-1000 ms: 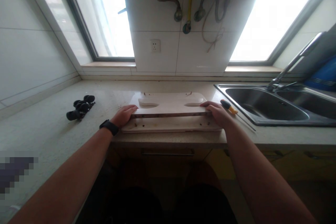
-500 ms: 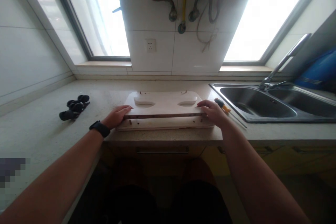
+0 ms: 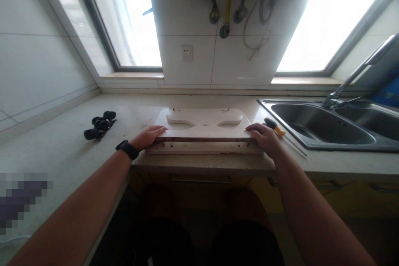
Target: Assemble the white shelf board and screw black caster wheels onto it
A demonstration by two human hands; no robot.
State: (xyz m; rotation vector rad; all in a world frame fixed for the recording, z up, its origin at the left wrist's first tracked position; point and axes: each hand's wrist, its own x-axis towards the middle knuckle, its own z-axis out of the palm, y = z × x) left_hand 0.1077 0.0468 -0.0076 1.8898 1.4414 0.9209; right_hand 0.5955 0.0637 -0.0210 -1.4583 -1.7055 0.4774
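A white board (image 3: pixel 204 126) with two oval recesses lies on top of a second white board (image 3: pixel 205 147) at the counter's front edge. My left hand (image 3: pixel 149 137), with a black watch on its wrist, grips the upper board's left end. At the right end my right hand (image 3: pixel 265 136) holds the same board, fingers curled over its edge. The upper board sits low, almost flat on the lower one, whose front strip with small screw holes shows below it.
A screwdriver (image 3: pixel 274 126) with a yellow and black handle lies just right of my right hand. Black caster wheels (image 3: pixel 100 124) sit at the left of the counter (image 3: pixel 62 153). A steel double sink (image 3: pixel 324 126) with a tap is at the right. Wall socket and hoses are behind.
The upper board has come down toward the lower one: its dark front edge now sits lower and closer. Both hands have kept their hold on its ends.
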